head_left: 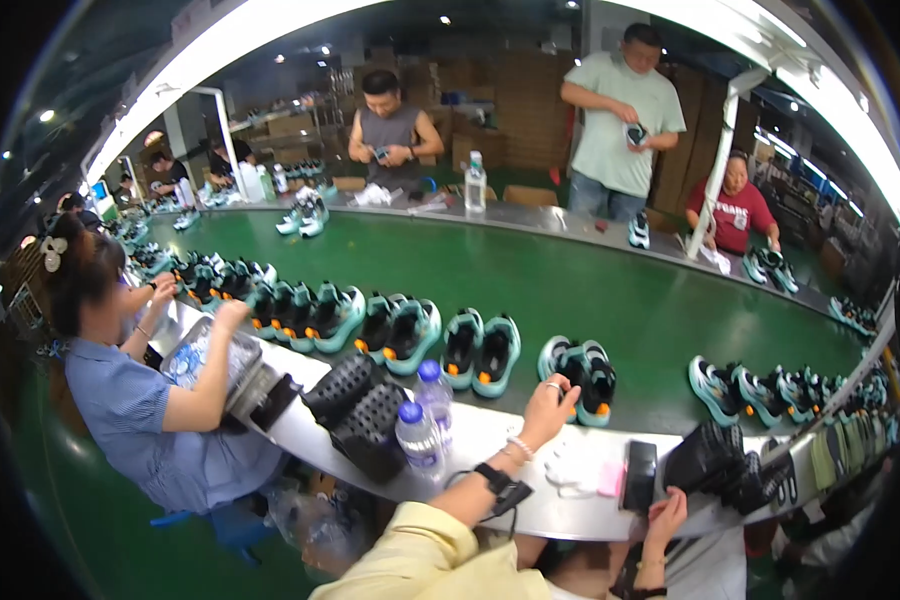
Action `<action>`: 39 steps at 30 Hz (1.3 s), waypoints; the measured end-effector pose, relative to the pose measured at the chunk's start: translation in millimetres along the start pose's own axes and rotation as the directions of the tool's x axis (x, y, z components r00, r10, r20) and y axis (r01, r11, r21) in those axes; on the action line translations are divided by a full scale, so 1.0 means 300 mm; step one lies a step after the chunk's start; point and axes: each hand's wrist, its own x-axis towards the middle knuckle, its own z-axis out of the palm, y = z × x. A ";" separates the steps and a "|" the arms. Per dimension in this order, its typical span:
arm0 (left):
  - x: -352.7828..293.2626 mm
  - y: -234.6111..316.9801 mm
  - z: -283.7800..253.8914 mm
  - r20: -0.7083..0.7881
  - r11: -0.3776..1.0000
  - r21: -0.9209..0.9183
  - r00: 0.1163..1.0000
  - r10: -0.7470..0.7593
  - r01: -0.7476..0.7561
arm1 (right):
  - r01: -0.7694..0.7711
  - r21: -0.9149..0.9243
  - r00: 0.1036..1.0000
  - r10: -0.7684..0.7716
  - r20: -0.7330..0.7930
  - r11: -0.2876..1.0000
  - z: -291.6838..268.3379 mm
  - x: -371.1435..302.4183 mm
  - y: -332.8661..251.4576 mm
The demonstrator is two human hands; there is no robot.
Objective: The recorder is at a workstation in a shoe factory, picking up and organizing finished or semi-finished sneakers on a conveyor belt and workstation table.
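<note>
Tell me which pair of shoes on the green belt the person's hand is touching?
The teal-and-black pair right in front, near the belt's front edge. The left hand rests on it; the other pairs sit untouched to either side. The right hand is down by the black phone.

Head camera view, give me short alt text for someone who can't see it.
The person's left hand reaches to a teal-and-black shoe on a green conveyor belt lined with matching pairs; the right hand rests at the metal bench edge by a black phone. Other workers stand around the belt.
</note>
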 end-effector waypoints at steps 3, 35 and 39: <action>-0.196 0.006 -0.081 0.121 0.988 0.018 0.981 0.152 -0.155 | -0.009 -0.003 0.998 0.009 -0.065 1.000 -0.001 0.031 0.006; -0.556 -0.071 -0.094 0.245 0.842 0.514 0.969 0.038 -0.163 | 0.138 -0.130 0.990 -0.142 -0.023 0.982 -0.041 0.014 -0.032; -0.474 -0.006 -0.047 0.238 0.874 0.458 0.969 0.059 -0.166 | 0.138 -0.134 0.987 -0.147 -0.061 0.981 -0.052 0.021 -0.013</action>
